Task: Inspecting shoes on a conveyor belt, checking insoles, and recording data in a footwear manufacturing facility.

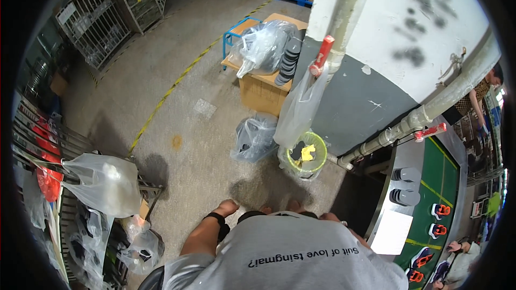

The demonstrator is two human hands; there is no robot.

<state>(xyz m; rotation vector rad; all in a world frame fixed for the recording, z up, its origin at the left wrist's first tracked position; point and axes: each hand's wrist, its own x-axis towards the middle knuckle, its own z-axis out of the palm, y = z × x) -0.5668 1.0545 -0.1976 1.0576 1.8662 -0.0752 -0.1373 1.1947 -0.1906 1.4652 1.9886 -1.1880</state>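
Beside my left thigh hangs my left hand (229, 207), its fingers curled in and nothing visible in them. A black band circles that wrist. Of my right hand (329, 216) only a small part shows past my grey shirt (306, 247), so its fingers are hidden. The floor lies below both hands. Ahead of me stands a yellow-rimmed waste basket (324, 153) with a clear liner and yellow scraps inside. A filled clear plastic bag (255, 138) rests on the floor to its left.
Right: a green conveyor belt (422, 212) carrying orange-and-dark shoes (439, 230), a metal ledge with grey insole stacks (406, 197) and a white sheet (392, 231), co-workers beyond. Ahead: a carton table with bags (263, 45), a wall with pipes (398, 129). Left: a rack holding bags (107, 182).
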